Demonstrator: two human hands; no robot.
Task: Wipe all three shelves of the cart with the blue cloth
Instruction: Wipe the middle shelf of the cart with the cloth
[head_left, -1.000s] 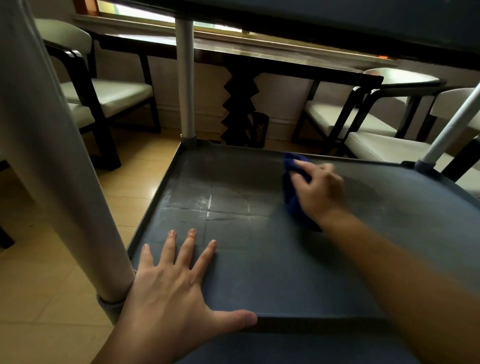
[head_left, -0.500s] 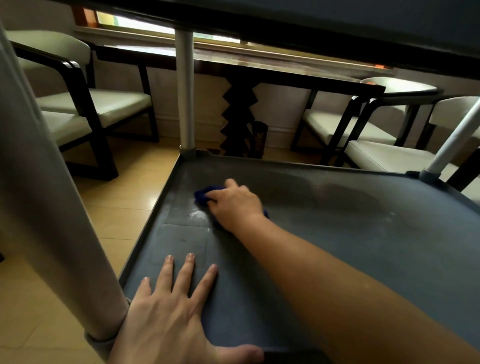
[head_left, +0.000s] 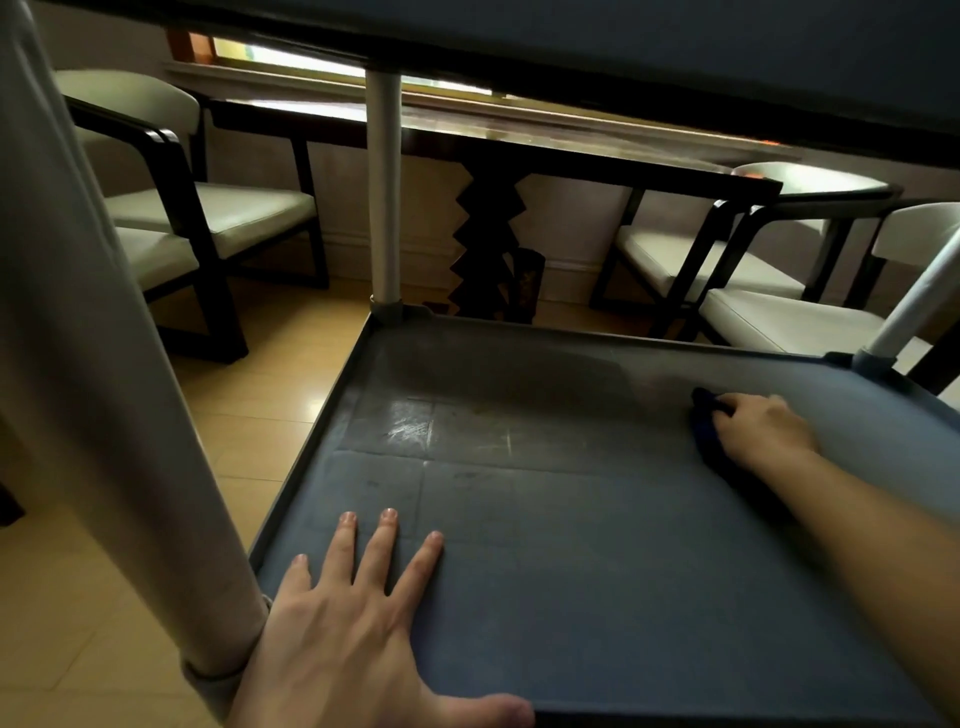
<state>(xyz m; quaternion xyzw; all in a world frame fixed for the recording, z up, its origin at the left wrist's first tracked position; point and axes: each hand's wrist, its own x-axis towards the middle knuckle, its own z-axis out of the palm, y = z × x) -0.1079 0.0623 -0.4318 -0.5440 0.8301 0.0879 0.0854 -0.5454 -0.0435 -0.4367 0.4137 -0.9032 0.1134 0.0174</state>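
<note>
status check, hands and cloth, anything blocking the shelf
Right hand pressing blue cloth on shelf, far right corner. Left hand flat, fingers spread, bracing near edge. Nothing on shelf in the way.

dining room, table (head_left: 519, 130), cushioned chairs (head_left: 218, 213)

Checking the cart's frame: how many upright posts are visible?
3: one near left beside the left hand at, one at the far-left corner, one at the far-right corner. A near-right post may be out of frame.
</note>
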